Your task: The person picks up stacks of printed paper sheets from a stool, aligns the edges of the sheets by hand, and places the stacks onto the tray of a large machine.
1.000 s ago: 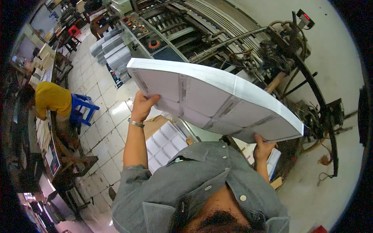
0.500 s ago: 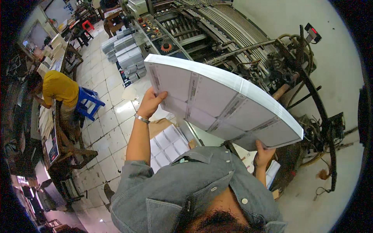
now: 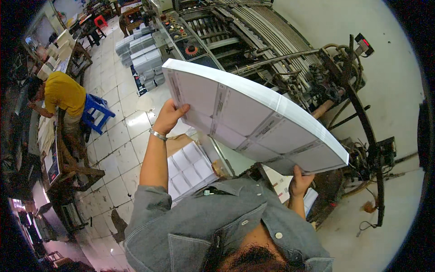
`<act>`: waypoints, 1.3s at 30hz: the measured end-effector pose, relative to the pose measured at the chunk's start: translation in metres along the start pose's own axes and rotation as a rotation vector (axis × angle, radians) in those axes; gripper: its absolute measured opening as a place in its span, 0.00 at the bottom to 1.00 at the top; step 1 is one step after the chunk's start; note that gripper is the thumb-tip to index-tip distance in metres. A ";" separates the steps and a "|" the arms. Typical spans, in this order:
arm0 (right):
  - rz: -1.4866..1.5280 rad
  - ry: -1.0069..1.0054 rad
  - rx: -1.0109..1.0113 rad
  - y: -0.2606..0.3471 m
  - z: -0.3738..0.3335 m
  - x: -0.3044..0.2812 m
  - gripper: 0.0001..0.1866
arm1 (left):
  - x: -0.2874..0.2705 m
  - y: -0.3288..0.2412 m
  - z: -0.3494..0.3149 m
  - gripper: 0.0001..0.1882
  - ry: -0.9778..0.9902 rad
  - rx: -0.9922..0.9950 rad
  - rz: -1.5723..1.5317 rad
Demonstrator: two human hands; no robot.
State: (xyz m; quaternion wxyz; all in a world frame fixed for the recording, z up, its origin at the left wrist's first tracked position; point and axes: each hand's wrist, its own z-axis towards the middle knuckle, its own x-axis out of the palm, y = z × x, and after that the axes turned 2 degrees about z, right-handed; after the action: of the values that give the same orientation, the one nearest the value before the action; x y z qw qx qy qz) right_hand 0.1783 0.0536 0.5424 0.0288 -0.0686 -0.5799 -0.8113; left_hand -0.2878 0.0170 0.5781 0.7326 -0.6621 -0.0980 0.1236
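A thick stack of large printed paper sheets (image 3: 249,115) is held up in front of my chest, tilted, its white cut edge uppermost. My left hand (image 3: 169,117) grips its left end, thumb on the printed face and fingers hidden behind. At the lower right, my right hand (image 3: 301,181) clasps the bottom edge with its thumb on the near face. Grey panels and dark bands mark the printed side. Below the stack, near my left forearm, lies a pile of printed sheets (image 3: 192,165) on brown paper.
Beyond the stack stands a large machine with rollers (image 3: 267,31) and a control panel (image 3: 183,38). Bundles of paper (image 3: 146,56) rest on the tiled floor (image 3: 124,156). At left, a person in yellow (image 3: 65,93) sits on a blue stool (image 3: 97,111), bent over a workbench (image 3: 54,158).
The held stack and both my hands have shifted slightly left in view. Most of the surroundings have shifted left too. Both hands keep their grip.
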 end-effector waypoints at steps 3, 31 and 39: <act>-0.008 0.010 -0.004 -0.004 0.001 -0.003 0.22 | -0.003 0.009 0.007 0.19 0.003 0.020 -0.008; 0.009 0.232 -0.387 0.010 -0.029 -0.068 0.26 | 0.019 0.010 -0.054 0.30 -0.257 0.363 -0.088; 0.055 -0.019 0.011 0.015 -0.186 -0.218 0.22 | 0.152 -0.014 -0.186 0.31 -0.205 0.236 0.254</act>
State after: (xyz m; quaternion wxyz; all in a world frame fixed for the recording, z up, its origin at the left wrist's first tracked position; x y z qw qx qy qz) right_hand 0.3813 -0.1347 0.4655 0.0461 -0.0922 -0.5827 -0.8061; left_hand -0.0851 -0.1132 0.5701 0.7697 -0.5627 -0.0730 0.2924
